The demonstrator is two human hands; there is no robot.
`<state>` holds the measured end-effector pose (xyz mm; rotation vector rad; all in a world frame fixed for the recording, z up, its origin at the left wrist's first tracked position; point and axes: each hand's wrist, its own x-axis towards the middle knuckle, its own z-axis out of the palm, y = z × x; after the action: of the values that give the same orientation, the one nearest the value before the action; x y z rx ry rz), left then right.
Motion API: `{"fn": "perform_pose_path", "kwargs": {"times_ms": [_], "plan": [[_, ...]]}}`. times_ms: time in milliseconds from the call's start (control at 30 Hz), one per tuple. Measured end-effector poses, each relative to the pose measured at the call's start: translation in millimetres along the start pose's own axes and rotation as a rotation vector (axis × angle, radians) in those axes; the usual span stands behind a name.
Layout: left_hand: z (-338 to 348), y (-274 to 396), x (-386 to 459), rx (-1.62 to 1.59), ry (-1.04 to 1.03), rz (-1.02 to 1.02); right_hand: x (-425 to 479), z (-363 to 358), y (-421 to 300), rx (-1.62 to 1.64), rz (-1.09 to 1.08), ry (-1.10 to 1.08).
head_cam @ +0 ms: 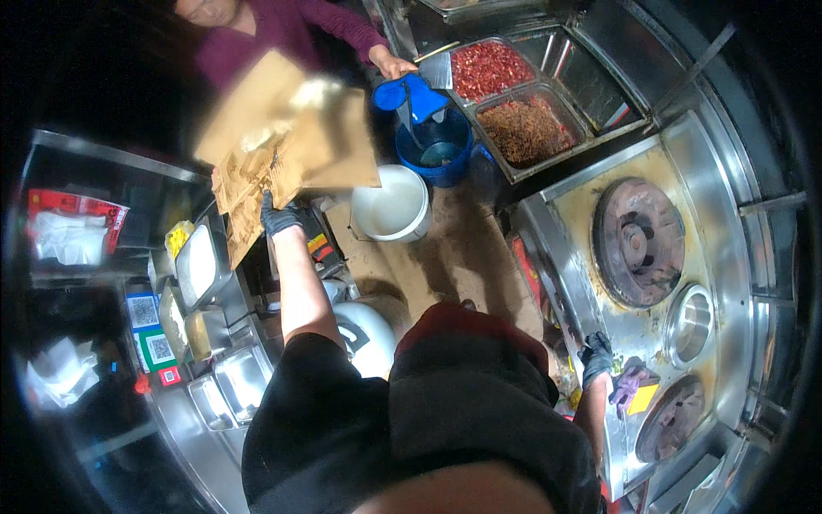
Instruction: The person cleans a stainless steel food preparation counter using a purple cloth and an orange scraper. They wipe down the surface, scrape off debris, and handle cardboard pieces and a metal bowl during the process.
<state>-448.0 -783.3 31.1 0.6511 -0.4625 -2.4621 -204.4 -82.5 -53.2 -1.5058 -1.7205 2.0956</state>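
Note:
My left hand [280,215], in a dark glove, grips the lower edge of a large piece of torn brown cardboard [340,144]. The sheet is held up in front of me, and its upper part is blurred and brightly lit. My right hand [596,360], also gloved, rests at the near edge of the steel stove [578,283] and holds nothing that I can see. Beside it lie a purple cloth [628,389] and a yellow block-shaped item [643,399]. A white bucket [390,204] stands on the floor just beyond the cardboard.
Across from me, a person [337,19] holds a blue cloth item [411,96] over a blue bucket [437,154]. Trays of chopped red chillies [491,67] and a brown crumbly food [526,128] stand at upper right. Burners [638,244] and steel containers [244,379] flank me.

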Motion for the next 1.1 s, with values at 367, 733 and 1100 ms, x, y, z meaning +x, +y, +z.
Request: {"fn": "perform_pose_path", "kwargs": {"times_ms": [367, 733, 1100], "plan": [[3.9, 2.2, 5.0, 0.096, 0.077, 0.148, 6.3, 43.1, -14.2, -0.021, -0.014, -0.179], [-23.4, -27.4, 86.4, 0.012, -0.126, -0.013, -16.9, 61.2, -49.9, -0.129, -0.017, -0.148], [20.7, -45.4, 144.2, 0.482, -0.177, -0.220, -7.5, -6.2, -9.7, -0.349, 0.056, -0.271]]}}
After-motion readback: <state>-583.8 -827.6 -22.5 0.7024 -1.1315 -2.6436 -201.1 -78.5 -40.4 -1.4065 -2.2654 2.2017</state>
